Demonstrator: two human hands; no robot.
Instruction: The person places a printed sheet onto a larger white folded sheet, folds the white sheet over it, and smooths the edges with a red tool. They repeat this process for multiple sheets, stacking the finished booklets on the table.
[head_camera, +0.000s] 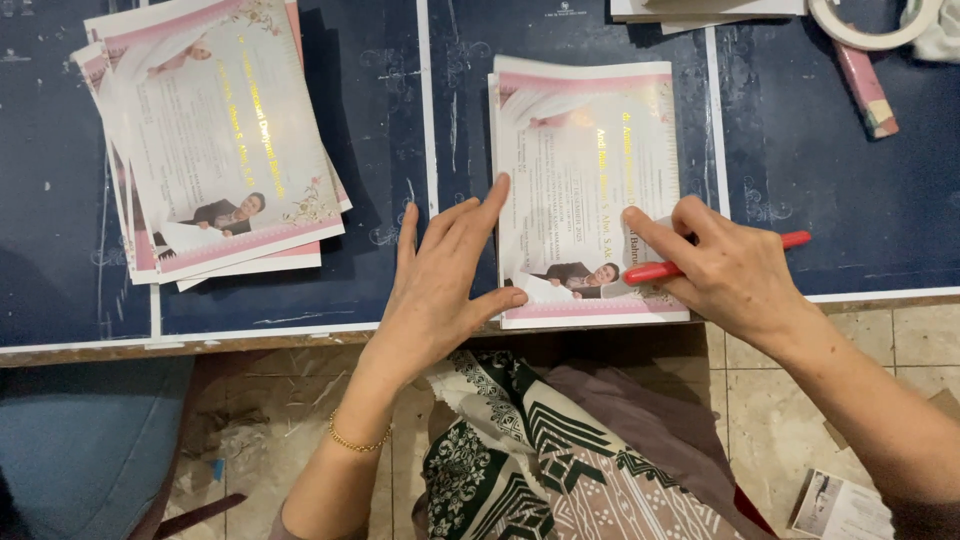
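Hands at six o'clock on the dark blue surface (380, 150) flank one of two stacks of pink-bordered printed paper cards (590, 190). The left hand (445, 275) lies flat and released, fingers spread, thumb and forefinger touching this stack's left edge. The right hand (725, 265) grasps one red pen-shaped tool (660, 270), forefinger pressing the top card. The second stack (215, 140) lies at ten o'clock; one white tape ring (870, 35) sits at one o'clock

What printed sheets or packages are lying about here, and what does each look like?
Stack of printed cards: before the person, under both hands; white, pink bands, gold lettering, small photo.
Fanned pile of cards: far left, same design.
Printed leaflet: on the floor tiles, lower right, pale, partly cut off.
Tape roll: top right, white ring.
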